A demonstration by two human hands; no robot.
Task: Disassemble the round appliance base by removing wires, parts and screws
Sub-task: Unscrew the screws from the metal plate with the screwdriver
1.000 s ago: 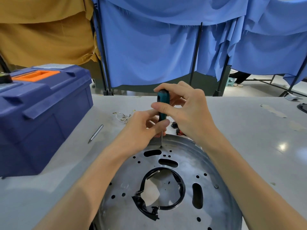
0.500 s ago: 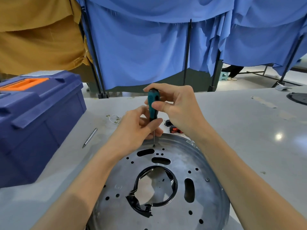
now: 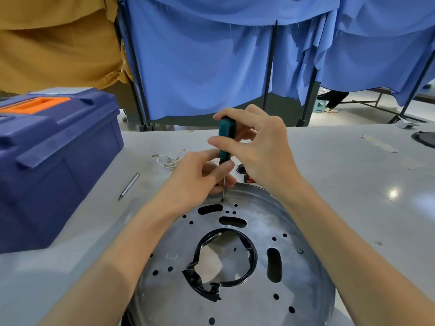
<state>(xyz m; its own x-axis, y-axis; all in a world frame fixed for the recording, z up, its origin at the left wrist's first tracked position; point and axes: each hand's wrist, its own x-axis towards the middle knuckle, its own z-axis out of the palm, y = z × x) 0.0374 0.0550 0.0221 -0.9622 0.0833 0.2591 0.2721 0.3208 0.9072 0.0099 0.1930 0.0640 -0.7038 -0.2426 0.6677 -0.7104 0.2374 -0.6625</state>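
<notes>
Round appliance base [image 3: 263, 215] bears screwdriver [image 3: 225, 135] gripped by left hand [image 3: 195, 177] and right hand [image 3: 263, 151].

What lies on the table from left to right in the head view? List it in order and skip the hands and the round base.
blue toolbox → metal pin → loose wires → teal screwdriver → dark round part at the table's right edge

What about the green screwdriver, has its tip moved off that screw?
No. The screwdriver tip stays on the same screw, just beyond the oblong slot in the round base; the left hand and right hand still hold it.
</notes>
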